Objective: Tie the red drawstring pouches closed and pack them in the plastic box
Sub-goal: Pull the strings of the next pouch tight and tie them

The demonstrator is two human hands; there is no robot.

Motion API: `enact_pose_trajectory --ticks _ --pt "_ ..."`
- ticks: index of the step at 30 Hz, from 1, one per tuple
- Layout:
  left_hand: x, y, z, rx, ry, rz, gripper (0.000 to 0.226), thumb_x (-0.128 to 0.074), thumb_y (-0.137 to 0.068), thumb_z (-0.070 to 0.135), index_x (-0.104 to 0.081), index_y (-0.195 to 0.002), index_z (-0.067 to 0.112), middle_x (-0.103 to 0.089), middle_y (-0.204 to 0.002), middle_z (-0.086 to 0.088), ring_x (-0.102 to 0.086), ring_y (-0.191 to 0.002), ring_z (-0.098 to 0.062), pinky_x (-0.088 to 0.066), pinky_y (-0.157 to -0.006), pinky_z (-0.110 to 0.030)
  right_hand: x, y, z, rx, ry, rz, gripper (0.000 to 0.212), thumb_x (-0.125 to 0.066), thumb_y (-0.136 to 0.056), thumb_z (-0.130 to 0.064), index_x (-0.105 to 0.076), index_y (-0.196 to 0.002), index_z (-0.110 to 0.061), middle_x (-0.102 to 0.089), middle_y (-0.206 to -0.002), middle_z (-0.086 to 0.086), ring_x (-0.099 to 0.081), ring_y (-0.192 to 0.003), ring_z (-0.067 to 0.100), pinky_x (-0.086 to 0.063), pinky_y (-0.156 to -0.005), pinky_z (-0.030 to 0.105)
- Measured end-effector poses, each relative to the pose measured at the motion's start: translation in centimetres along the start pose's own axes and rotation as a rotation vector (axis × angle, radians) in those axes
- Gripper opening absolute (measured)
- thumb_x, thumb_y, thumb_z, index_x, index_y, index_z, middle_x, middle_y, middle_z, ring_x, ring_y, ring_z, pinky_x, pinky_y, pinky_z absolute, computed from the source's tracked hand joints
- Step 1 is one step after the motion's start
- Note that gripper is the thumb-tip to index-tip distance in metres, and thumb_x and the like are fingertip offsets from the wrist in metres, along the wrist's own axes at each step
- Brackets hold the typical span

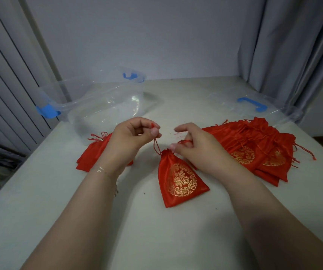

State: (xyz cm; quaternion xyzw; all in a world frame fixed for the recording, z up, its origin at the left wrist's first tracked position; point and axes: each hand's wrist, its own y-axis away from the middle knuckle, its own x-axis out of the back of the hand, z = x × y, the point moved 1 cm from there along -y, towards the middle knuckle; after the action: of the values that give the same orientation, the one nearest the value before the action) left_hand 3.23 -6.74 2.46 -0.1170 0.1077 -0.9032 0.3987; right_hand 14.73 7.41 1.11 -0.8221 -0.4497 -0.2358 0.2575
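My left hand (135,133) pinches one end of the thin red cord (156,147) between thumb and forefinger; my right hand (191,141) pinches the other cord end just above the gathered neck of the pouch (182,182). Both grips are clenched on cord, not on cloth.

The pouch lies flat on the table (156,230), near the middle of it, neck toward the far edge. Judging by the sheen and limp folds, the fabric is light, soft and slippery, and it will likely slide if pulled sideways. The cord is the correct place to hold: draw both ends apart evenly, then knot close to the neck.

A pile of pouches (257,149) lies toward the right edge, cords trailing loose. A smaller stack (96,151) lies toward the left edge, cords bunched at its top. The clear plastic box (106,102) stands at the far left corner, open, with blue clips. Its lid (254,104) rests flat toward the far right corner.

The table is pale and smooth. A plain wall stands behind it, with a grey curtain (293,45) at the right.
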Motion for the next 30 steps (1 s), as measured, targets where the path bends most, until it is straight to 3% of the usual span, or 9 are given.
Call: enact_pose_trajectory --ticks 3,7,10,13,18,20,23,25,30 --pt "-0.9 0.1 -0.3 -0.06 -0.08 -0.043 0.012 -0.076 -0.075 0.012 -0.071 -0.076 0.023 -0.07 -0.082 0.014 -0.061 -0.075 -0.011 -0.045 -0.075 -0.03 -0.9 0.4 -0.8 0.032 -0.254 -0.195 0.04 -0.075 -0.078 -0.026 -0.056 -0.113 -0.024 -0.048 -0.062 -0.009 -0.046 -0.054 0.0 -0.039 -0.057 0.02" --pt "-2.5 0.4 -0.8 -0.063 0.003 -0.122 0.008 -0.076 -0.07 0.019 -0.072 -0.076 0.017 -0.066 -0.097 0.018 -0.061 -0.097 -0.008 -0.047 -0.087 -0.032 -1.7 0.4 -1.1 0.119 -0.254 -0.203 0.011 -0.062 -0.084 -0.016 -0.064 -0.095 -0.017 -0.062 -0.071 0.0 -0.057 -0.064 0.014 -0.046 -0.065 0.039" --pt "-3.1 0.6 -1.0 -0.023 0.105 -0.121 0.015 -0.067 -0.083 0.025 -0.064 -0.091 0.013 -0.066 -0.087 0.014 -0.061 -0.083 -0.006 -0.05 -0.078 -0.022 -1.0 0.7 -1.4 0.066 -0.335 -0.211 0.017 -0.051 -0.095 -0.015 -0.061 -0.082 -0.012 -0.045 -0.048 -0.014 -0.039 -0.044 0.003 -0.034 -0.047 0.026" --pt "-3.1 0.5 -1.2 0.006 0.026 -0.11 0.029 -0.055 -0.088 0.041 -0.059 -0.102 0.016 -0.063 -0.093 0.006 -0.058 -0.08 -0.007 -0.049 -0.083 -0.03 -0.1 0.6 -1.6 0.033 -0.437 -0.192 0.028 -0.043 -0.099 -0.023 -0.054 -0.074 -0.02 -0.04 -0.041 -0.014 -0.037 -0.037 -0.001 -0.031 -0.041 0.017" --pt "-3.6 0.7 -1.6 0.081 -0.043 -0.206 0.024 -0.069 -0.082 0.007 -0.055 -0.1 0.015 -0.058 -0.076 0.007 -0.054 -0.072 -0.012 -0.046 -0.065 -0.024 0.5 0.2 -1.3 0.01 -0.386 -0.131 0.03 -0.038 -0.101 -0.025 -0.064 -0.097 -0.01 -0.047 -0.04 -0.018 -0.042 -0.037 0.0 -0.036 -0.043 0.02" --pt "-3.4 0.6 -1.8 0.079 -0.125 -0.203 0.033 -0.076 -0.075 0.003 -0.058 -0.098 0.019 -0.055 -0.067 0.014 -0.054 -0.068 -0.01 -0.046 -0.064 -0.024 0.6 0.0 -1.2 -0.008 -0.363 -0.065 0.029 -0.038 -0.101 -0.023 -0.063 -0.094 -0.012 -0.051 -0.044 -0.025 -0.048 -0.042 -0.004 -0.039 -0.048 0.013" --pt "-3.1 0.5 -1.8 0.019 -0.277 -0.184 0.035 -0.081 -0.07 0.006 -0.059 -0.091 0.024 -0.057 -0.067 0.015 -0.053 -0.067 -0.004 -0.046 -0.066 -0.017 0.7 -0.2 -0.8 -0.052 -0.303 0.037 0.032 -0.038 -0.101 -0.027 -0.065 -0.088 -0.016 -0.053 -0.047 -0.022 -0.047 -0.044 -0.005 -0.042 -0.058 0.02" --pt "-3.1 0.7 -1.8 -0.015 -0.375 -0.208 0.035 -0.081 -0.07 0.009 -0.059 -0.092 0.025 -0.058 -0.074 0.01 -0.052 -0.068 -0.002 -0.045 -0.065 -0.013 0.7 -0.2 -0.8 -0.125 -0.35 0.054 0.034 -0.037 -0.101 -0.028 -0.065 -0.091 -0.012 -0.047 -0.048 -0.011 -0.042 -0.037 -0.002 -0.037 -0.048 0.017" --pt "-3.4 0.6 -2.0 -0.216 -0.761 -0.145 0.024 -0.075 -0.076 0.029 -0.062 -0.094 0.022 -0.062 -0.074 0.008 -0.059 -0.071 -0.011 -0.047 -0.069 -0.026 0.1 0.2 -1.3 -0.322 -0.864 -0.034 0.034 -0.034 -0.103 -0.027 -0.059 -0.089 -0.008 -0.029 -0.042 -0.007 -0.021 -0.032 0.003 -0.018 -0.034 0.015"
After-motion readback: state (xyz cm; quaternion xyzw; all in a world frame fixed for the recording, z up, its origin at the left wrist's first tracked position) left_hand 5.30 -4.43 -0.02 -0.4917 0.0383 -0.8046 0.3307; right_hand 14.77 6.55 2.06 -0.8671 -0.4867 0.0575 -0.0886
